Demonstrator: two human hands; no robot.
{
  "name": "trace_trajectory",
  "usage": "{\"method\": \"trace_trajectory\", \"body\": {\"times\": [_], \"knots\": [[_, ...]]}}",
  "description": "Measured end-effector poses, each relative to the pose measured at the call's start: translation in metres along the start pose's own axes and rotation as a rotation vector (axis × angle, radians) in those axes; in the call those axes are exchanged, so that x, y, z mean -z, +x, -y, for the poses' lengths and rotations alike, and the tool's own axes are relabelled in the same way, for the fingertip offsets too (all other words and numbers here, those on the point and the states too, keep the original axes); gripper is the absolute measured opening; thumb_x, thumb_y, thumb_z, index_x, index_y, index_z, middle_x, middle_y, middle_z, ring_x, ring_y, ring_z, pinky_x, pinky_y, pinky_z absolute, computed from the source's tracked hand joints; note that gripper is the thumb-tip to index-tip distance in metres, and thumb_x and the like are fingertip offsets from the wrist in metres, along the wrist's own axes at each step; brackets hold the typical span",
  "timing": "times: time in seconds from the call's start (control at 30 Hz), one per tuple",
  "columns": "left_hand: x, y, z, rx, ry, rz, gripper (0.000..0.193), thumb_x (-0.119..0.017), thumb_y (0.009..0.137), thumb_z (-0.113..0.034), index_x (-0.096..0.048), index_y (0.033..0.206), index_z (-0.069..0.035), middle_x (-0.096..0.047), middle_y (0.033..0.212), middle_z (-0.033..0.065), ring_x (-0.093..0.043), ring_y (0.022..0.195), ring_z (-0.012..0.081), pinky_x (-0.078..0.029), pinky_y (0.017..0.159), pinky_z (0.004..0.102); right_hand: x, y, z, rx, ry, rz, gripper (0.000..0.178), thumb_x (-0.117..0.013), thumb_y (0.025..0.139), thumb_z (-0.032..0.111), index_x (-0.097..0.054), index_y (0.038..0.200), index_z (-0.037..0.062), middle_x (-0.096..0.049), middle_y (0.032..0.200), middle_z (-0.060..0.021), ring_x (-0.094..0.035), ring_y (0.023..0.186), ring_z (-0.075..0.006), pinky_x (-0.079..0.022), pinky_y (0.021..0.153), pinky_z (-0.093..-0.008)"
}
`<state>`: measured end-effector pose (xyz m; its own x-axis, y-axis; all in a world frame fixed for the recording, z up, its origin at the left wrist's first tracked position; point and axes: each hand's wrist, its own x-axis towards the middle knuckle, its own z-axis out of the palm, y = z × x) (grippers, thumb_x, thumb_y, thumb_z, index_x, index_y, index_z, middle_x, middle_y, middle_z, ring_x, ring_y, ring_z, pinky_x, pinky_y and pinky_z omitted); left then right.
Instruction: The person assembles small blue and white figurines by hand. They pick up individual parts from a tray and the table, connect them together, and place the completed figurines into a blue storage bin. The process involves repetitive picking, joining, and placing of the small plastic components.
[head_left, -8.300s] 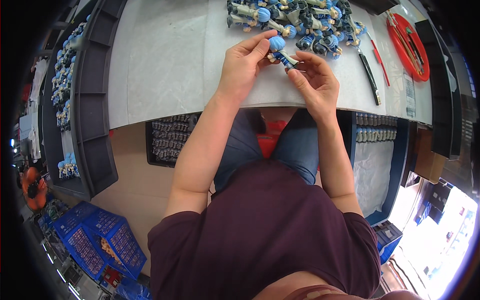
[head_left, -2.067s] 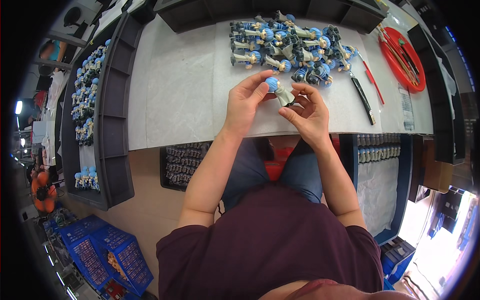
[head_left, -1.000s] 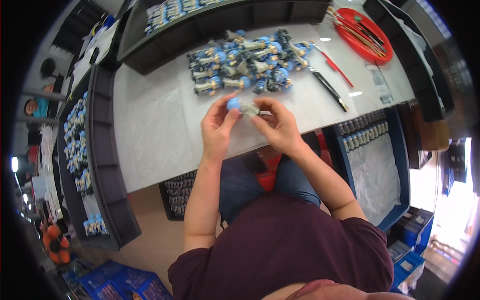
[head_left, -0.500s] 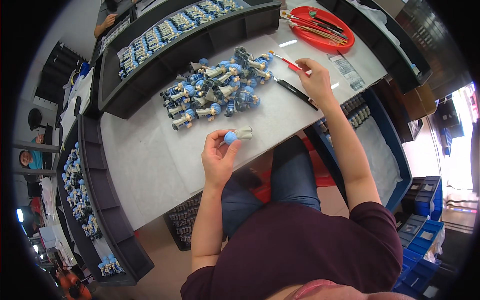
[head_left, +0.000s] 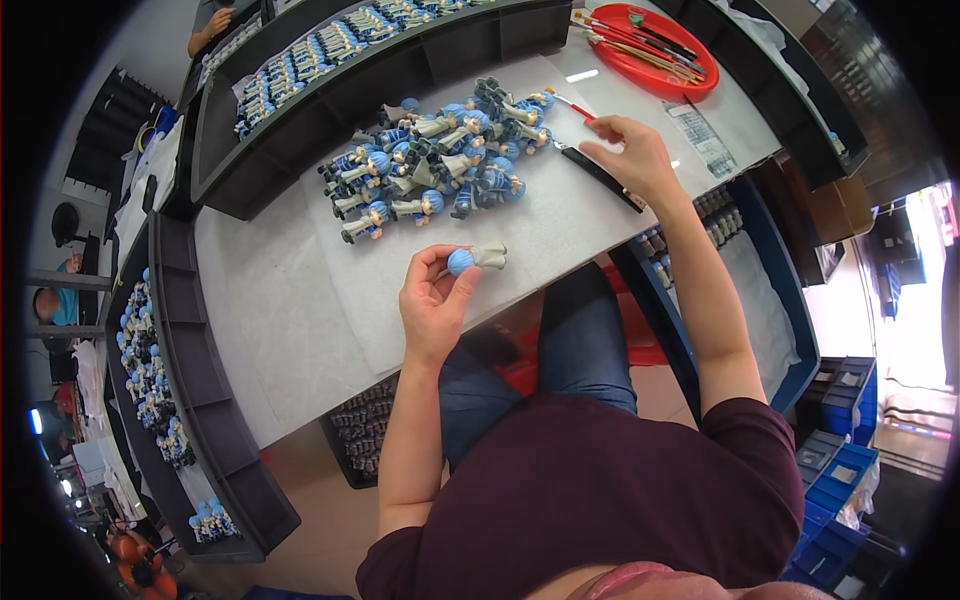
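Note:
A small figurine [head_left: 487, 256] with blue hair and pale grey clothing lies sideways in my left hand [head_left: 436, 298]. That hand is closed, with thumb and fingers pinching it by the blue head just above the white tabletop. Farther right, my right hand [head_left: 632, 155] is open, its thumb and fingers apart over the table. Its fingertips are at the end of a slim red-handled brush [head_left: 572, 103], which they partly cover. Beneath this hand lies a black-handled knife-like tool [head_left: 603, 180]. A loose heap of similar figurines [head_left: 430, 160] covers the table beyond my left hand.
Black trays hold rows of figurines at the back [head_left: 235, 178] and more at the left [head_left: 205, 360]. A red oval dish [head_left: 655, 80] carries several brushes at the far right. A blue crate [head_left: 797, 370] with figurines stands beside my right arm. Another person's hand [head_left: 215, 25] shows at the top.
My right hand has loosened from the red-handled brush, its thumb and fingers spreading apart. The left hand still holds the figurine in nearly the same place. The view has shifted slightly.

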<state>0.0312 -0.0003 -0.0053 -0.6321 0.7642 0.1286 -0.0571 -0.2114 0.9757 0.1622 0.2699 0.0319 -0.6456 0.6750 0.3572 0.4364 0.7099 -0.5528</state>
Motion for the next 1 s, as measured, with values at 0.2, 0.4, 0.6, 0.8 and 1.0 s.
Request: {"method": "trace_trajectory", "body": {"times": [0.2, 0.4, 0.6, 0.8, 1.0], "knots": [[-0.002, 0.001, -0.001, -0.010, 0.013, 0.019, 0.031, -0.064, 0.081, -0.001, -0.048, 0.107, 0.003, -0.058, 0.105, 0.0120, -0.057, 0.094, 0.0143, -0.047, 0.083, 0.0250, 0.015, -0.013, -0.021, 0.045, 0.005, 0.113, 0.025, -0.067, 0.070, 0.007, -0.065, 0.094, 0.0006, -0.065, 0.087, -0.0130, -0.061, 0.079, -0.0219, -0.048, 0.076, -0.0310], [-0.002, 0.001, -0.002, 0.009, 0.018, -0.001, 0.029, -0.063, 0.082, 0.000, -0.049, 0.107, 0.002, -0.058, 0.105, 0.0114, -0.056, 0.095, 0.0133, -0.045, 0.085, 0.0250, 0.028, 0.002, -0.031, 0.090, -0.054, 0.212, 0.020, -0.066, 0.072, 0.007, -0.066, 0.092, 0.0010, -0.065, 0.084, -0.0121, -0.062, 0.077, -0.0219, -0.048, 0.072, -0.0305], [-0.002, 0.002, -0.002, 0.019, 0.005, 0.005, 0.029, -0.064, 0.082, -0.001, -0.049, 0.107, 0.002, -0.059, 0.105, 0.0112, -0.056, 0.094, 0.0129, -0.045, 0.083, 0.0246, 0.006, 0.033, -0.033, 0.044, -0.108, 0.122, 0.019, -0.066, 0.072, 0.011, -0.068, 0.089, 0.0034, -0.065, 0.083, -0.0140, -0.062, 0.076, -0.0262, -0.048, 0.071, -0.0347], [-0.002, 0.001, -0.001, 0.029, -0.014, 0.003, 0.029, -0.063, 0.082, -0.001, -0.049, 0.107, 0.002, -0.059, 0.105, 0.0109, -0.056, 0.093, 0.0126, -0.045, 0.083, 0.0243, -0.004, 0.040, -0.035, 0.062, -0.221, 0.147, 0.016, -0.059, 0.075, 0.009, -0.067, 0.088, 0.0031, -0.065, 0.085, -0.0150, -0.061, 0.081, -0.0297, -0.047, 0.073, -0.0376], [-0.003, 0.001, -0.003, 0.022, 0.014, 0.004, 0.029, -0.063, 0.082, 0.000, -0.049, 0.107, 0.002, -0.058, 0.105, 0.0110, -0.056, 0.093, 0.0125, -0.045, 0.083, 0.0243, -0.003, 0.047, -0.053, 0.103, -0.108, -0.066, 0.017, -0.054, 0.080, 0.010, -0.061, 0.093, 0.0006, -0.062, 0.093, -0.0176, -0.059, 0.087, -0.0307, -0.045, 0.077, -0.0371]]}}
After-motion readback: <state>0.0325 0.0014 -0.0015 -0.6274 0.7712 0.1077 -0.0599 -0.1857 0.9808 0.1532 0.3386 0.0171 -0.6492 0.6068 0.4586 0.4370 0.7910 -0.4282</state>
